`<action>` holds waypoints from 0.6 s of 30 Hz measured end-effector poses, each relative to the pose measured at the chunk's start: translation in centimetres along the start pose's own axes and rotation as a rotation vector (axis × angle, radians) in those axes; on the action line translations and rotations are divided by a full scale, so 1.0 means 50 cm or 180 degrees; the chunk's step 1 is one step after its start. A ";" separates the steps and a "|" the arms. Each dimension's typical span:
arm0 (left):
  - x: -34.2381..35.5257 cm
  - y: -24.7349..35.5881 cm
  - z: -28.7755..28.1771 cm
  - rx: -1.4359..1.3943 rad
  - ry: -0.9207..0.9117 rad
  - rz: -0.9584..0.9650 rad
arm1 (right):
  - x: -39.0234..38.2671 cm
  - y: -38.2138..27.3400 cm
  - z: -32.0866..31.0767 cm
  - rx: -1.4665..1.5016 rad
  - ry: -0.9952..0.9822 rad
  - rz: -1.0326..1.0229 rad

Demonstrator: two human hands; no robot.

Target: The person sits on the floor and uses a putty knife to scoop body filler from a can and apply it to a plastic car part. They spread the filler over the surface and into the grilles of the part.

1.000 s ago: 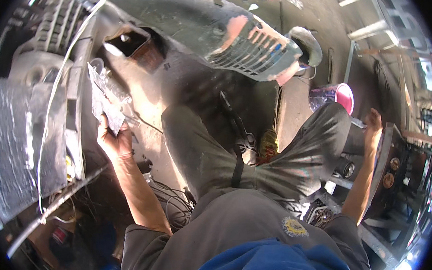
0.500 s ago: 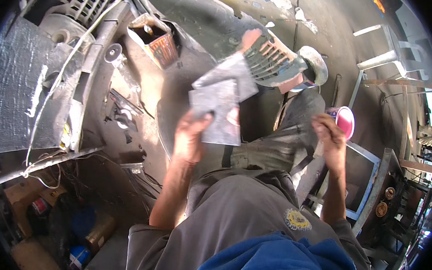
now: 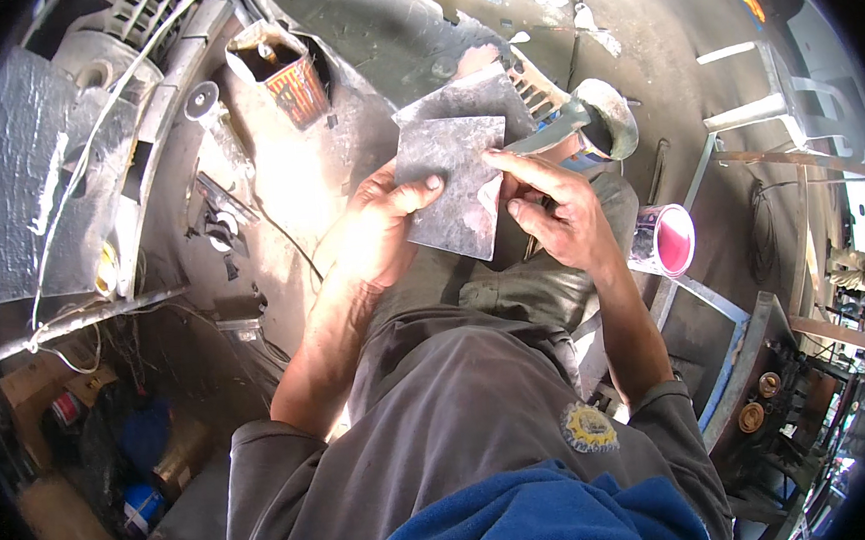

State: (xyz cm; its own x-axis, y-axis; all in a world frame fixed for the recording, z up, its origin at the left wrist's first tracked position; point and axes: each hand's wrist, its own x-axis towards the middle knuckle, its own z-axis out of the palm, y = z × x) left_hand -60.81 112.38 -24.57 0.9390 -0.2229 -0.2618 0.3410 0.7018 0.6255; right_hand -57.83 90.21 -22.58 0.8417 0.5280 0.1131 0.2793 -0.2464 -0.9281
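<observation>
My left hand (image 3: 386,221) grips a flat grey metal plate (image 3: 450,183) from its left side, thumb on top and fingers underneath. A second grey plate (image 3: 470,95) sticks out behind it, mostly covered. A pinkish-white smear of paste (image 3: 489,196) lies at the front plate's right edge. My right hand (image 3: 561,211) is at that edge, its index fingertip touching the plate and its thumb apart below; nothing shows in its grasp. Beyond the plates is a dark slotted car panel (image 3: 386,37) with pink patches.
A tub of pink paste (image 3: 673,240) lies tipped to my right. A square tin (image 3: 283,75) and an angle grinder (image 3: 217,125) are on the floor ahead left. Beside the left bench hangs a cable (image 3: 94,158). A white plastic chair (image 3: 772,106) stands at the far right.
My right hand has come left from beside the pink tub to the plate's right edge. The left hand and plates have shifted slightly right and up.
</observation>
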 end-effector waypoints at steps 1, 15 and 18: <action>0.007 0.007 0.007 -0.0033 -0.0021 0.0005 | 0.007 0.001 -0.009 -0.0010 -0.0075 0.0008; 0.116 0.128 0.001 -0.0555 0.0696 -0.0599 | 0.122 0.065 0.020 0.2596 -0.0005 0.0240; 0.139 0.145 -0.030 -0.0808 0.0948 -0.0613 | 0.167 0.062 0.041 0.2918 -0.0057 0.0137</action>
State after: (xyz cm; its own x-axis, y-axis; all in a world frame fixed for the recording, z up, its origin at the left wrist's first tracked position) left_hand -51.86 116.93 -22.99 0.7928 -0.1872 -0.5800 0.4521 0.8188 0.3537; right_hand -50.87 95.52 -25.22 0.8334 0.5477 0.0734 -0.2346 0.4710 -0.8504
